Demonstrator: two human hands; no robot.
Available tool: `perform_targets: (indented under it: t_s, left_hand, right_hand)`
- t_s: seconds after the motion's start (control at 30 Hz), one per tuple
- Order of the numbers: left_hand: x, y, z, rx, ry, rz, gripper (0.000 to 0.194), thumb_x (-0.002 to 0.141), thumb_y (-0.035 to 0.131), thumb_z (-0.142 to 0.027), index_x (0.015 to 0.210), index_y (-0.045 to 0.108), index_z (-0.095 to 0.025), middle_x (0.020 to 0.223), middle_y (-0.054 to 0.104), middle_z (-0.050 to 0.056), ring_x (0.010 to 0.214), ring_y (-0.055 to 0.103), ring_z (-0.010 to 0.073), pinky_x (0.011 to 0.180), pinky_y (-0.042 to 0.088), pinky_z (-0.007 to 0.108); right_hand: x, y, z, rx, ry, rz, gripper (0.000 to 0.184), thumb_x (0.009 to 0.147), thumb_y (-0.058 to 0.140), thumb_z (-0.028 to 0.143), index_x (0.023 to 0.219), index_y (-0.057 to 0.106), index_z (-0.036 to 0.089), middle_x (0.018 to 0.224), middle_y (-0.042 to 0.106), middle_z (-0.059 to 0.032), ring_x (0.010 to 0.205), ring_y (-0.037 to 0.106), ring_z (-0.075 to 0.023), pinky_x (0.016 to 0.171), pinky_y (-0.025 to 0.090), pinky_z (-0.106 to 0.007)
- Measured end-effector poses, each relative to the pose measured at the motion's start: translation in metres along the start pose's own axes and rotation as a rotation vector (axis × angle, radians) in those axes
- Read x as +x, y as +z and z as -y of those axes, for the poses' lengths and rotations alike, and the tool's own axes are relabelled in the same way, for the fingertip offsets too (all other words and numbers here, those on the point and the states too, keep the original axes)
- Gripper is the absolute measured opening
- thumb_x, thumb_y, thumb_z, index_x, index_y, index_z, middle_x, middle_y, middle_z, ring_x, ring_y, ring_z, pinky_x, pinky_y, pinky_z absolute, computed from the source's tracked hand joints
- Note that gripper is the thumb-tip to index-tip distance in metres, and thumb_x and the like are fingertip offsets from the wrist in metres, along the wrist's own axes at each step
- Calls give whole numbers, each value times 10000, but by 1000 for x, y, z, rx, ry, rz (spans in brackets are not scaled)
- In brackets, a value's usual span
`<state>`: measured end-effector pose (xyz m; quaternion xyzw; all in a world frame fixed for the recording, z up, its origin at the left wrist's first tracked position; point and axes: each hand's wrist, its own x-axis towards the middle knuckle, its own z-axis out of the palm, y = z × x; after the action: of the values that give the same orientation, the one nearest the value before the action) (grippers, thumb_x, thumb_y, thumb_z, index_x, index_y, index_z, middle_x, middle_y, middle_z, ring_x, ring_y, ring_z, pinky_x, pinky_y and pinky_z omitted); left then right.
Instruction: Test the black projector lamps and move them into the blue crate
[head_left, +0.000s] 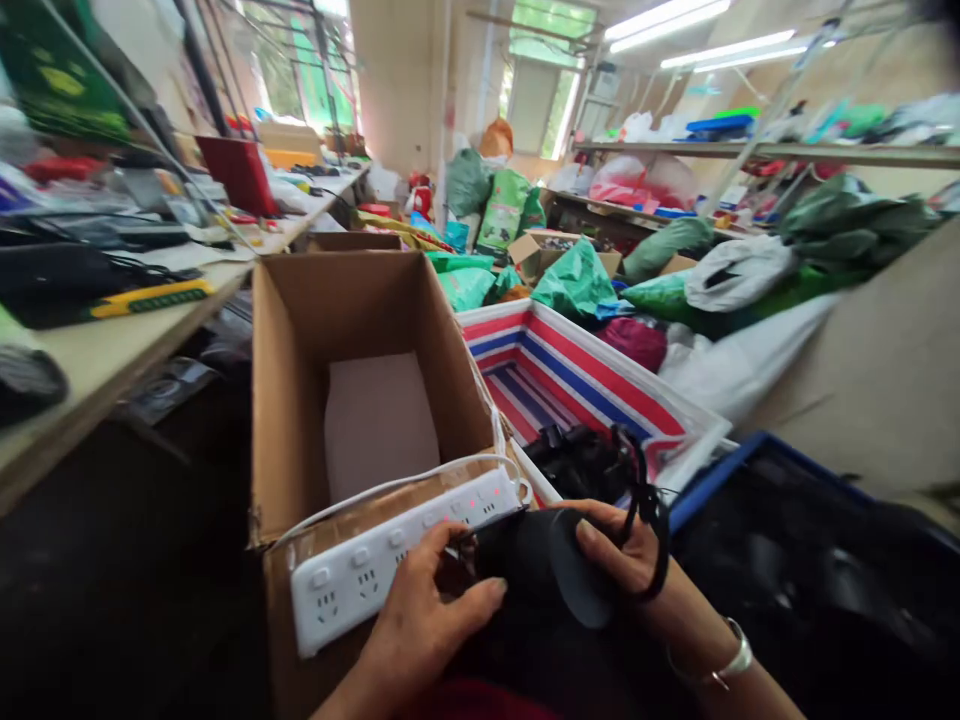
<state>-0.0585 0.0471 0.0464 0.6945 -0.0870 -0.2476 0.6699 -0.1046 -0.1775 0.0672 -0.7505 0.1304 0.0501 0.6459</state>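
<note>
My right hand [626,550] grips a black rounded object with a smooth grey end face [581,575]; its exact kind does not show. A black cord [656,520] hangs looped around that hand. At the object's left end, my left hand [431,595] has its fingers curled and its thumb bent in; what lies between them is dark and hard to make out. Right behind the left hand is a white power strip [337,590] with several sockets and some red lights, lying along the near edge of an open cardboard box [259,400].
A striped red, white and blue bag [600,370] with black items [577,460] stands to the right. Beyond it is a blue-rimmed bin [757,445] of dark items. A cluttered workbench [90,390] runs along the left. Sacks [574,285] pile up at the back.
</note>
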Motion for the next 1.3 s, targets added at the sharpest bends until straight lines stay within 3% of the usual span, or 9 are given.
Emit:
perform_targets:
  t_s: [0.2,0.4,0.73,0.83,0.93,1.03,1.13,1.23,1.3]
  left_hand:
    - [2,53,29,-594,-208,312,776,543,852,-315,1162,388,-260,1045,606,63,899,613,251,752,509,368]
    - [2,89,82,-469,-392,310,839,480,876,-277,1198,449,-209,1104,606,108,942,617,285,760,523,384]
    - [11,95,96,-237,-348,229,771,477,874,-294,1144,531,-114,1103,636,147,1060,565,304,964,413,405]
    - [10,93,96,-231,-353,253,781,498,863,-314,1169,517,-115,1110,641,150,1056,576,307,950,428,413]
    - [8,90,100,-248,-363,293,796,503,860,-313,1195,513,-128,1123,645,139,1056,584,301,947,436,406]
    - [9,89,105,-234,-363,278,796,522,853,-312,1213,501,-132,1156,630,142,1085,569,304,967,422,417]
    - [13,89,106,-203,-346,240,773,533,850,-308,1202,506,-129,1173,615,147,1124,542,310,1010,378,435]
    - [13,89,104,-203,-339,254,778,518,853,-311,1187,509,-117,1155,620,159,1108,550,318,1005,379,450]
    - [11,90,104,-225,-339,274,800,506,851,-318,1191,493,-111,1168,611,169,1100,555,317,985,401,445]
  right_hand:
    - [-47,-17,-33,35,117,-140,469,803,584,521,1133,623,190,957,707,-69,858,659,-208,754,529,-328]
    - [-80,-21,-57,-47,285,-176,526,795,518,609,1138,619,223,1036,678,-51,954,626,-217,865,512,-378]
    - [-74,-13,-114,-70,217,-278,530,848,427,609,1093,612,177,1090,646,-82,1071,570,-219,1028,384,-385]
    - [-81,-16,-109,135,325,-213,540,836,464,603,1184,539,197,915,657,-34,779,619,-158,711,525,-294]
    - [-89,-15,-107,258,439,-109,606,829,489,588,1303,401,222,717,598,25,542,546,-119,423,411,-215]
    - [-86,-8,-110,45,319,-250,517,849,456,569,1206,495,197,888,625,-41,849,606,-177,690,516,-289]
    - [-80,-1,-113,-60,254,-409,479,836,448,583,1097,560,197,1105,602,-86,1088,536,-214,970,424,-345]
    - [-80,0,-111,107,386,-378,515,796,493,621,1111,533,215,970,623,-52,823,594,-179,670,519,-295]
    - [-80,-4,-107,198,489,-320,510,790,505,632,1082,533,216,801,597,-3,625,538,-131,469,445,-235]
